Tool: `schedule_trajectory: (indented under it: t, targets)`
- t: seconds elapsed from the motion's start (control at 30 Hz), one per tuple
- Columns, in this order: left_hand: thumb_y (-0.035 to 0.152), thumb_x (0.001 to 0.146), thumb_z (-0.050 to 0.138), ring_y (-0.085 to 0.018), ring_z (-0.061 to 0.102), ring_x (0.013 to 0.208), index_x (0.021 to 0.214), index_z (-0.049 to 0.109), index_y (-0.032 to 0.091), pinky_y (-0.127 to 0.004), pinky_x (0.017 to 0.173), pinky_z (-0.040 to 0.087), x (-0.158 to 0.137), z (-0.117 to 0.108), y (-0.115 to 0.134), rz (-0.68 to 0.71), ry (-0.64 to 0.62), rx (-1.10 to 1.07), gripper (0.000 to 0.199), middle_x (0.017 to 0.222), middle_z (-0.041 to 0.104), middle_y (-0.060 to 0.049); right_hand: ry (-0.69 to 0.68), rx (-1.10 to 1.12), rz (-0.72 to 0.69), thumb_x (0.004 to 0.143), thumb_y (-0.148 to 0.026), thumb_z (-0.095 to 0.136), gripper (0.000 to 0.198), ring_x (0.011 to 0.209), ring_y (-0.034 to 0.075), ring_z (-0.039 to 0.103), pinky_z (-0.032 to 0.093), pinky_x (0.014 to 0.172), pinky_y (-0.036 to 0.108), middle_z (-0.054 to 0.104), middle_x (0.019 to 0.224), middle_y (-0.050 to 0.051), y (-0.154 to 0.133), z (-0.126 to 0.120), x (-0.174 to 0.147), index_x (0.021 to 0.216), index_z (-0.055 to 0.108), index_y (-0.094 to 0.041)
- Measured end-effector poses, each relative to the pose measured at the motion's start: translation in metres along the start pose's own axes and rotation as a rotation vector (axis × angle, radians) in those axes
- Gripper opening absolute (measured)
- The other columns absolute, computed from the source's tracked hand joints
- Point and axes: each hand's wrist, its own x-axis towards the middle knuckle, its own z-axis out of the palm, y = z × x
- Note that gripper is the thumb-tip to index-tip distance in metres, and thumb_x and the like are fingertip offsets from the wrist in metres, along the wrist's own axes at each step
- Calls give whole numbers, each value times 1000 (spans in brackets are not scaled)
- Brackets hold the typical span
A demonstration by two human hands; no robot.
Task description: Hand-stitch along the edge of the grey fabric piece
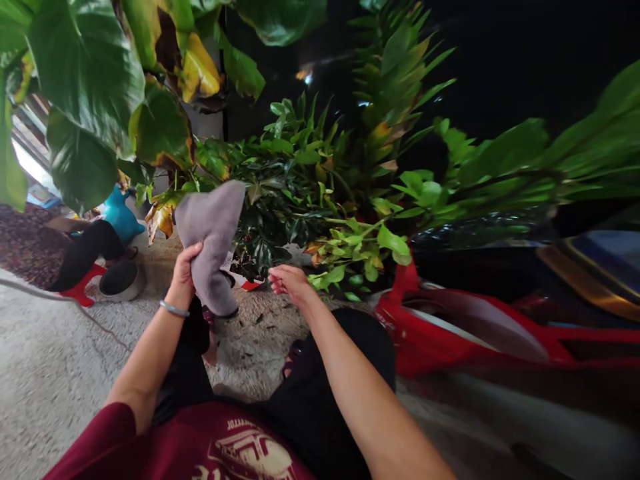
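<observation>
My left hand (185, 275) is closed around the edge of a soft grey fabric piece (214, 223), holding it upright in front of me. The piece is curved, with a pointed upper end, a rounded lower end and a dark patch near the bottom edge. To the right of it, apart from the fabric, my right hand (291, 283) has its fingers curled together as in a pinch. Whatever may be between those fingertips is too small to make out. Behind the fabric, a white and red object (245, 283) lies partly hidden near the plants.
Leafy plants (300, 153) fill the space ahead, with large leaves (90, 73) overhead at left. A red motorbike (450, 327) stands close on my right. At left are a dark pot (121, 280), a red stool (85, 285), a seated person (35, 247) and a cable (85, 310).
</observation>
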Motion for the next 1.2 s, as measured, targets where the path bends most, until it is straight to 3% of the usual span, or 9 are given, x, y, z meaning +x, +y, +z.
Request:
schedule_trajectory:
  t: [0.13,0.33,0.43,0.63,0.77,0.93,1.03,1.1,1.2]
  targets:
    - [16,71,75,-19,75,82,99,75,15,-26,83,60,23,24,9,151,22,-53,28,85,78,-2,18,4,-2,75,-18,76,14,38,8,55,44,36,16,66,54,-2,0,1,-1,71,62,-18]
    - [11,66,71,-21,68,53,89,72,10,-32,59,60,-17,-17,-55,-402,50,155,23,67,73,-6,69,9,-9,79,-16,72,12,38,9,56,43,35,17,66,54,-2,-2,-4,-5,72,63,-18]
    - [5,56,67,-26,73,64,96,73,11,-35,64,62,-37,-23,-56,-449,-100,160,41,70,75,-7,44,14,-10,80,-14,71,14,38,9,56,44,36,17,66,54,-2,-2,-6,-7,70,62,-18]
    - [15,62,67,-35,74,96,103,74,13,-42,85,61,-16,60,-1,-103,-271,61,42,86,78,-6,38,24,-29,79,-17,73,11,39,8,55,43,37,16,65,56,-2,-1,-6,-8,75,63,-17]
    - [14,62,75,-27,74,86,100,74,13,-37,84,59,12,105,-12,-101,-399,168,38,88,78,-6,19,63,-32,79,-18,72,9,40,8,55,45,39,17,65,57,-2,-2,-6,-10,76,63,-18]
    - [14,56,81,-23,70,65,91,75,11,-34,68,58,11,61,-54,-332,-422,411,35,79,77,-9,-15,110,8,76,-19,73,15,42,10,55,48,42,20,63,55,-3,2,-8,-8,71,59,-20]
    - [11,50,79,-26,71,66,91,75,11,-34,64,58,-4,24,-47,-406,-458,419,40,80,77,-10,21,101,7,76,-20,73,20,38,9,50,44,39,19,57,47,-5,6,-9,-4,66,56,-20]
    - [9,48,78,-30,74,73,96,74,10,-35,66,59,-11,23,-29,-371,-479,378,47,83,78,-11,33,96,4,76,-20,73,22,37,8,49,42,38,18,57,47,-5,7,-9,-3,64,54,-20]
    - [7,54,75,-35,75,90,107,72,11,-39,77,61,-11,55,-1,-225,-439,260,53,87,78,-9,17,94,-2,76,-19,73,16,40,8,53,44,39,18,63,55,-2,5,-9,-5,69,58,-19]
